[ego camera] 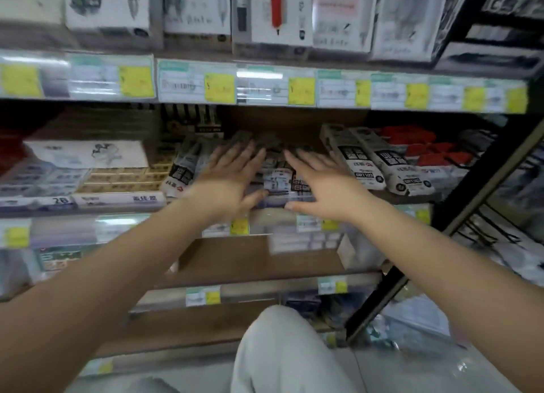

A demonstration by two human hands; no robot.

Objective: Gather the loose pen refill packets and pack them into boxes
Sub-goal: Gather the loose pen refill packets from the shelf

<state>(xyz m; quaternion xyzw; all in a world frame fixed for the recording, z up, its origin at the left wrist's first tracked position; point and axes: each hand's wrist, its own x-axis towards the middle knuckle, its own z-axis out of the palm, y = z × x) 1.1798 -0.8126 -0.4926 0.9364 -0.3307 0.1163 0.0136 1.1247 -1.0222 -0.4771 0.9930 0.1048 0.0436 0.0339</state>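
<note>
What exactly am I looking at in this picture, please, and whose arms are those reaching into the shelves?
There is no machine here. The single picture comes from a camera worn on a person's head, looking forward and down, so the arms are the wearer's own. Both the left hand and the right hand lie flat, fingers straight, on a loose pile of pen refill packets on a shop shelf. Neither hand grips anything. Right of the pile lie white refill boxes; left of it stand eraser boxes. Yellow price labels line the shelf edges. The picture is blurred.
</note>
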